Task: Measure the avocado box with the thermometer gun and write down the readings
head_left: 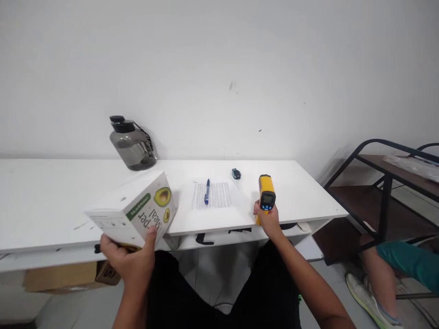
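Observation:
My left hand (132, 256) grips a white box (147, 208) printed with avocados and the word "Meal", tilted above the left front of the white desk (291, 183). Its thumb presses on the printed face; the other fingers are partly behind the box. Around the handle of a yellow and black infrared thermometer (266, 185) my right hand (269, 219) is closed. The thermometer's small display and blue buttons face me. Between the hands, a blue pen (207, 192) lies on a printed sheet of paper (221, 196), with a small dark and teal device (236, 173) behind it.
A large grey water bottle (132, 148) stands near the wall at the left. Below the desktop is an open shelf with dark items, and a cardboard box (61, 276) sits lower left. At the right, a dark metal-framed rack (386, 201) stands close; another person's leg and shoe (368, 297) show there.

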Motion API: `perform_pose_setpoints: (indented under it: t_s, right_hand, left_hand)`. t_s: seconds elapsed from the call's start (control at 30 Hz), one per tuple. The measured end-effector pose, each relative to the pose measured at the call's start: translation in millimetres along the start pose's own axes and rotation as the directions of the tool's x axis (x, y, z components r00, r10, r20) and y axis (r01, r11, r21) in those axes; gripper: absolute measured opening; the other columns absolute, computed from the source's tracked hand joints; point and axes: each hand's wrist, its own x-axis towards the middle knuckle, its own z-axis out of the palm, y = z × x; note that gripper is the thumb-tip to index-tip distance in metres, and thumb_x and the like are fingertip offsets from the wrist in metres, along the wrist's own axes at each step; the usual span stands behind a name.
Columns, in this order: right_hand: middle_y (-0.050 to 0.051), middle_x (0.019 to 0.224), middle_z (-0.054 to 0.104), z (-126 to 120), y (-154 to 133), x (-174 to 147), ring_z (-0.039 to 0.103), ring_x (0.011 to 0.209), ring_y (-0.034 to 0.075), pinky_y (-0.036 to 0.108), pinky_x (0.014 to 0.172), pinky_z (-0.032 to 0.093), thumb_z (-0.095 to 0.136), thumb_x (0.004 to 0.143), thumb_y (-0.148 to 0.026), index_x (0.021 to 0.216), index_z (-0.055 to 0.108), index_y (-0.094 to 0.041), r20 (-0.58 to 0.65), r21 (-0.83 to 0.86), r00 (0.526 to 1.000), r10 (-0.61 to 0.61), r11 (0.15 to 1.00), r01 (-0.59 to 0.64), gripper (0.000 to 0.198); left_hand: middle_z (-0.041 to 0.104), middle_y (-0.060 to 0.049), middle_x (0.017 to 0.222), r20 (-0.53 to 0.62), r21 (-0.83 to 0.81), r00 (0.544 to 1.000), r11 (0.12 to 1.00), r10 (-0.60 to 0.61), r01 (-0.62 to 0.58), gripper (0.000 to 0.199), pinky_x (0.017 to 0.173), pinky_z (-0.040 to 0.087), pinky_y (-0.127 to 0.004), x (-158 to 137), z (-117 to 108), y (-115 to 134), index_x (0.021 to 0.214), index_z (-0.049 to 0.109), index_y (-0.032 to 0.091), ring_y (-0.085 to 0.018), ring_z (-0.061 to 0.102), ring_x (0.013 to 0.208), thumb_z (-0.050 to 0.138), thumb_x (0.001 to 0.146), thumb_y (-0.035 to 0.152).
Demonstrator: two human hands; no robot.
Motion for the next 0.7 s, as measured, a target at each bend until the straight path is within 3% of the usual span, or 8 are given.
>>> perform_pose_setpoints:
  t_s: [0.1, 0.2, 0.4, 0.53, 0.63, 0.7]
  right_hand:
    - [-0.002, 0.071, 0.056, 5, 11, 9, 0.053, 0.061, 0.013, 0.029, 0.062, 0.046, 0.068, 0.072, -0.047, 0.089, 0.052, -0.019, -0.084, -0.028, 0.996, 0.020, 0.999, -0.022, 0.037]
    - [-0.002, 0.070, 0.055, 8, 15, 10, 0.052, 0.063, 0.013, 0.028, 0.061, 0.045, 0.068, 0.073, -0.047, 0.092, 0.054, -0.018, -0.095, -0.093, 0.995, 0.026, 0.995, -0.035, 0.037]
    - [-0.002, 0.073, 0.055, 12, 12, 13, 0.049, 0.063, 0.013, 0.027, 0.060, 0.044, 0.068, 0.074, -0.046, 0.095, 0.054, -0.019, -0.094, -0.110, 0.995, 0.039, 0.993, -0.049, 0.036]
    - [-0.003, 0.073, 0.053, 14, 9, 15, 0.049, 0.062, 0.012, 0.027, 0.060, 0.043, 0.068, 0.074, -0.044, 0.093, 0.054, -0.019, -0.092, -0.105, 0.994, 0.051, 0.993, -0.061, 0.034]
    - [-0.004, 0.072, 0.051, 14, 8, 16, 0.048, 0.061, 0.012, 0.027, 0.061, 0.043, 0.069, 0.074, -0.043, 0.091, 0.053, -0.020, -0.093, -0.114, 0.994, 0.055, 0.991, -0.065, 0.032]
    - [-0.004, 0.072, 0.051, 14, 7, 16, 0.048, 0.061, 0.012, 0.027, 0.061, 0.043, 0.068, 0.074, -0.043, 0.090, 0.052, -0.020, -0.099, -0.114, 0.993, 0.060, 0.991, -0.071, 0.032]
  left_hand:
    - [0.039, -0.013, 0.143, -0.057, 0.049, 0.996, 0.997, 0.064, -0.061, 0.085, 0.112, 0.037, -0.043, 5, 6, -6, 0.136, 0.030, 0.017, -0.031, 0.042, 0.132, 0.078, 0.067, 0.032]
    - [0.039, -0.020, 0.141, -0.045, 0.078, 0.994, 0.992, 0.099, -0.095, 0.089, 0.109, 0.041, -0.043, 12, 13, -22, 0.134, 0.029, 0.013, -0.031, 0.046, 0.129, 0.081, 0.063, 0.030]
    - [0.026, -0.028, 0.147, -0.047, 0.094, 0.987, 0.984, 0.154, -0.149, 0.100, 0.111, 0.037, -0.039, 19, 21, -46, 0.138, 0.015, 0.008, -0.026, 0.039, 0.136, 0.080, 0.063, 0.026]
    - [0.028, -0.026, 0.146, -0.031, 0.133, 0.991, 0.983, 0.132, -0.127, 0.100, 0.110, 0.039, -0.037, 15, 19, -40, 0.137, 0.016, 0.005, -0.027, 0.040, 0.134, 0.079, 0.063, 0.027]
    - [0.028, -0.020, 0.147, 0.029, 0.125, 0.994, 0.987, 0.102, -0.105, 0.098, 0.109, 0.040, -0.037, 15, 17, -41, 0.137, 0.013, 0.010, -0.025, 0.040, 0.134, 0.077, 0.064, 0.026]
    - [0.029, -0.017, 0.147, 0.008, 0.111, 0.992, 0.985, 0.128, -0.128, 0.099, 0.108, 0.040, -0.037, 18, 16, -48, 0.136, 0.015, 0.013, -0.023, 0.041, 0.133, 0.077, 0.060, 0.026]
